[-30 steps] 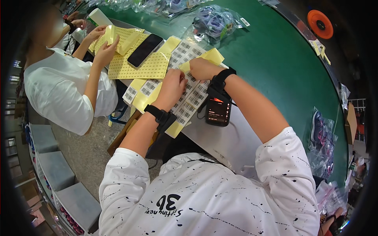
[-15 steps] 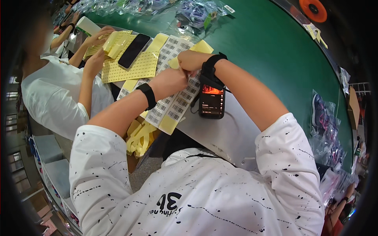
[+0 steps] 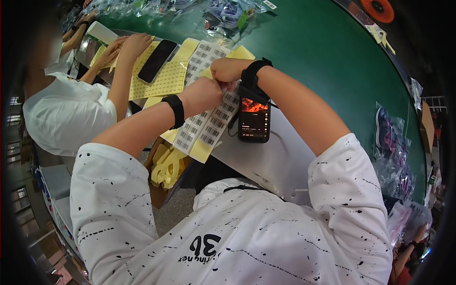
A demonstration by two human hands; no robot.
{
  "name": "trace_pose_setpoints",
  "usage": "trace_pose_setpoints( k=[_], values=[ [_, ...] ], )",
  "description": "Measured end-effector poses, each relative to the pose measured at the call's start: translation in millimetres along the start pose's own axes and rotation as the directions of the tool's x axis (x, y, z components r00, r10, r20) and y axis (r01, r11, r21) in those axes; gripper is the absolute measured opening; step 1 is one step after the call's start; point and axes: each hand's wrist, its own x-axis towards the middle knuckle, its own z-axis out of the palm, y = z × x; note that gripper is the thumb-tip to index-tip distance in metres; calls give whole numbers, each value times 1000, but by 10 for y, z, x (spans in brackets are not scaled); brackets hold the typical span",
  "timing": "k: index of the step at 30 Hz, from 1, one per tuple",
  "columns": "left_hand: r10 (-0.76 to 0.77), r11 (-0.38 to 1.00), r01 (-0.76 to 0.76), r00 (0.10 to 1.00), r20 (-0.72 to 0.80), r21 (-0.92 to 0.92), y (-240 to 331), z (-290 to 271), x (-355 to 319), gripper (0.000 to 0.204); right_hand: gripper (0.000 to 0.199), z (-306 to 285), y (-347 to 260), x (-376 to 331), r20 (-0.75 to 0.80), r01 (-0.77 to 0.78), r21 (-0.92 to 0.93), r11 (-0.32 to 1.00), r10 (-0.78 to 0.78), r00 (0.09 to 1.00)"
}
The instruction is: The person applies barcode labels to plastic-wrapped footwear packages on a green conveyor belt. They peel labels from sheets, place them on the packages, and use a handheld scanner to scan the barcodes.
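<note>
Sheets of white barcode stickers (image 3: 207, 134) with yellow backing lie slanted in front of me. Over their middle, my left hand (image 3: 203, 96) is closed, its fingertips pressed together against the sheet. My right hand (image 3: 229, 70) is closed too and meets the left one at the fingertips. Whatever sits between the fingers is too small and hidden to make out. A strip of yellow backing (image 3: 241, 53) shows just beyond my right hand. Below my right wrist, a phone (image 3: 254, 121) with a lit screen lies at the edge of the sheets.
At my left, a co-worker's hands (image 3: 135, 46) rest over yellow label sheets (image 3: 165, 81) with a dark phone (image 3: 159, 61) on top. A box of peeled yellow strips (image 3: 167, 166) stands below the sheets. Bagged shoes (image 3: 392, 137) lie at the right on the green table (image 3: 332, 57).
My hands stay together over the sheets, shifted slightly left in the picture. The co-worker's nearer hand has moved up and across the yellow sheets.
</note>
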Motion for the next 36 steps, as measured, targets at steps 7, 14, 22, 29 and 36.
trace_pose_setpoints(
  k=[7, 14, 22, 29, 36],
  values=[
    [-50, 998, 49, 998, 30, 29, 26, -56, -4, 9, 20, 25, 131, 120, -18, 9, 16, 1000, -9, 1000],
    [-231, 973, 230, 972, -33, -28, 175, 103, -46, 14, 21, 38, -92, -98, -93, 43, -209, 977, -63, 994],
    [-292, 954, 289, 956, -18, -78, 221, -58, -66, 11, 28, 82, 121, -58, -344, 3, -436, 900, -170, 924],
    [-305, 943, 309, 951, 49, -122, 733, -299, -475, 7, 32, 96, 79, -144, -326, -82, -419, 904, -65, 943],
    [-402, 874, 450, 881, 250, -182, 993, -412, -1126, 12, 32, 98, 93, -37, -288, -60, -405, 912, -64, 956]
  ],
)
